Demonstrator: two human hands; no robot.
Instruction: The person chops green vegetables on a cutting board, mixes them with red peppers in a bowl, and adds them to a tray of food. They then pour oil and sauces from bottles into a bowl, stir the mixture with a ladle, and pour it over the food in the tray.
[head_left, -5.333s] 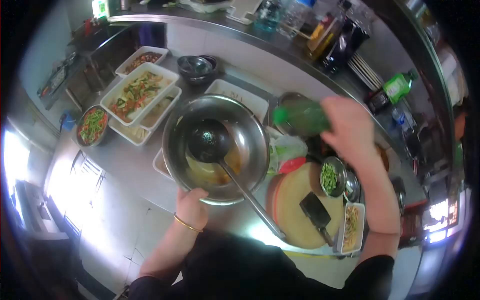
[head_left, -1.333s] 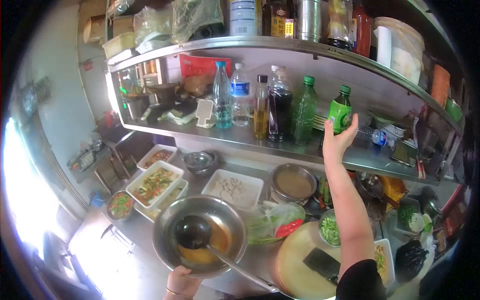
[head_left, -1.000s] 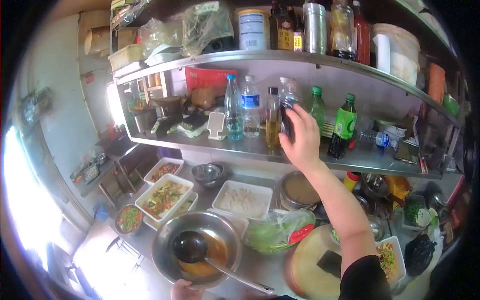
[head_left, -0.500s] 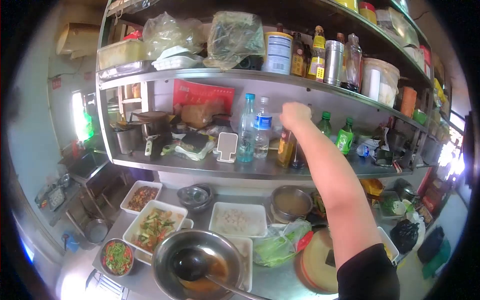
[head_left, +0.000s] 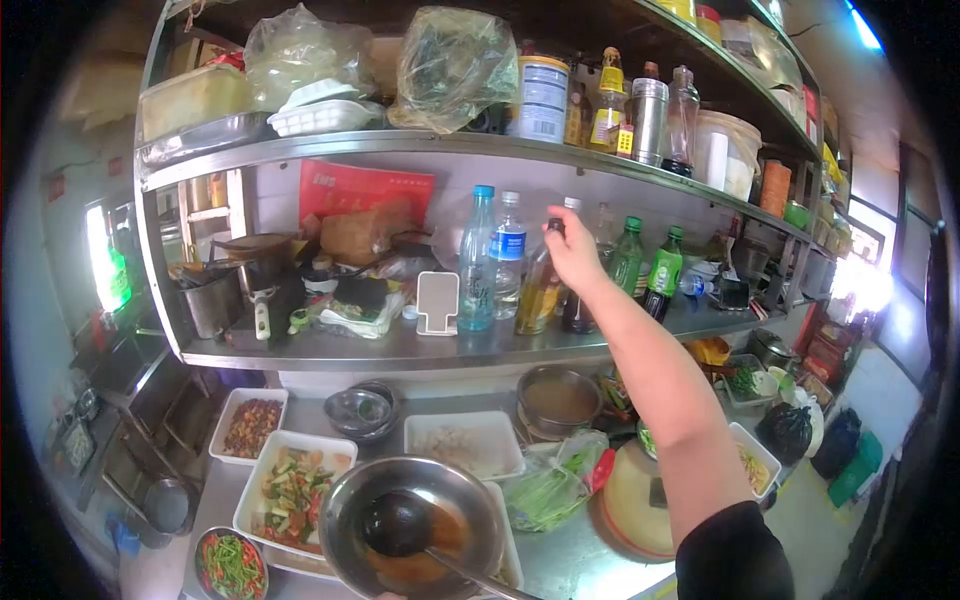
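Note:
My right hand (head_left: 578,255) is closed at the dark top of a glass bottle (head_left: 538,298) of amber liquid on the middle shelf. The bottle leans a little, and its neck is partly hidden by my fingers. Just right of it stands a dark bottle (head_left: 578,312), partly behind my wrist. To the left are a clear water bottle (head_left: 507,255) and a tall blue bottle (head_left: 477,265). Only a sliver of my left hand (head_left: 390,596) shows at the bottom edge, by the steel bowl (head_left: 345,505); its fingers are hidden. A ladle (head_left: 398,525) rests in the bowl's brown liquid.
Green bottles (head_left: 661,272) stand right of my arm. A white phone stand (head_left: 437,303) is near the shelf edge (head_left: 400,352). Below are trays of cut vegetables (head_left: 292,490), bagged greens (head_left: 550,490) and a round board (head_left: 630,505). Jars and bottles line the upper shelf.
The view has shifted, with shelf items further left. My right hand has turned and its grip on the bottle top shows more from the side. The amber bottle now leans and sits further from the dark one.

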